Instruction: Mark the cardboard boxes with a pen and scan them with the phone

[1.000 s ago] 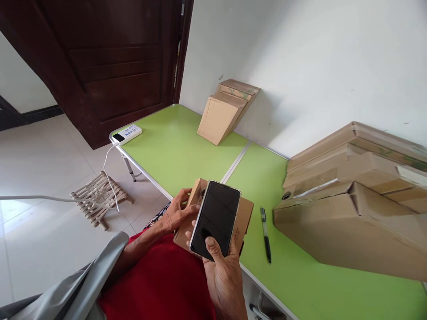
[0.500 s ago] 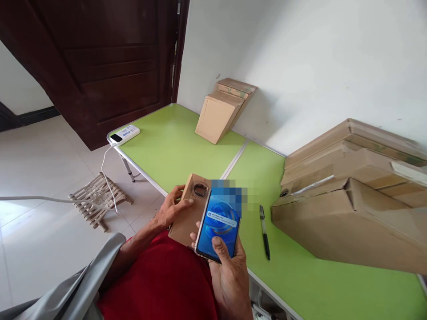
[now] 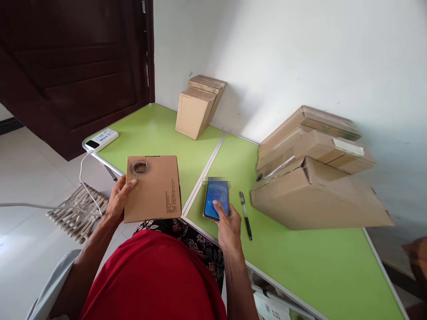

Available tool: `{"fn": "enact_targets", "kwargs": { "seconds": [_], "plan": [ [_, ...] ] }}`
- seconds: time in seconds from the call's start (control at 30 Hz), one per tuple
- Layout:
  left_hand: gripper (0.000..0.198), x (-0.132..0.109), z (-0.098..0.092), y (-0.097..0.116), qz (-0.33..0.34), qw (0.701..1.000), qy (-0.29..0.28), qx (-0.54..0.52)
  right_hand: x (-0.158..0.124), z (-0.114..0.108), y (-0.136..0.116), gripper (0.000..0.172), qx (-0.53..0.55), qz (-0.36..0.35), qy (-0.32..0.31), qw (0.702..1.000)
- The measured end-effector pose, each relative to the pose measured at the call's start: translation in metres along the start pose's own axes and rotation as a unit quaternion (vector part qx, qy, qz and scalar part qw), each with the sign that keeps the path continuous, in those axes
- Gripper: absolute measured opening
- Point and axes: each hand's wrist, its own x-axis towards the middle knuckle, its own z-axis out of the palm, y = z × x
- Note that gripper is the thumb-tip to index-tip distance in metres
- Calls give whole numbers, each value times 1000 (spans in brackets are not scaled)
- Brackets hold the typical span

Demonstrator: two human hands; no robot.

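Observation:
My left hand (image 3: 119, 198) grips the left edge of a flat brown cardboard box (image 3: 151, 200), thumb on its front face. The box has a round hole ringed with dark marks near its upper left corner and small black print at lower right. In my right hand (image 3: 228, 222) is a smartphone (image 3: 216, 195), lit with a blue screen, my thumb lying on the glass. The phone is low over the green table or touching it; I cannot tell which. Just right of the phone lies a black-and-clear pen (image 3: 246, 215).
Large cardboard boxes (image 3: 316, 195) are stacked against the wall on the right of the green folding table (image 3: 320, 262). Smaller boxes (image 3: 193, 113) lean at the back. A white device (image 3: 102, 140) with a cable sits at the far left corner, above a woven stool (image 3: 75, 218).
The box and phone have moved apart: the box went left and now faces me fully, while the phone went away from my body, over the table. The view has shifted right.

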Motion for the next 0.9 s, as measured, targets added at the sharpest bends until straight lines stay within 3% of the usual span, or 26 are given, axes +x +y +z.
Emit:
{"fn": "enact_targets", "kwargs": {
  "seconds": [0.2,0.4,0.57,0.63,0.73,0.83,0.9],
  "plan": [
    [60,-4,15,6,-14,1000,0,-13,6,12,-3,54,-133,-37,14,990],
    [57,-11,37,12,5,997,-58,-50,1,12,-8,43,-284,-85,48,954],
    [60,-19,62,21,39,990,-125,-61,-8,11,-10,30,-344,-98,59,932],
    [63,-23,75,25,53,984,-156,-67,-12,2,-12,26,-346,-107,62,930],
    [69,-27,100,32,73,972,-209,-76,-18,-21,-16,34,-330,-112,107,931],
    [76,-37,132,34,90,957,-261,-86,-20,-43,-15,40,-284,-89,174,939],
    [74,-46,158,31,88,941,-311,-96,-20,-50,-11,39,-219,-79,179,956]
  ]
}}
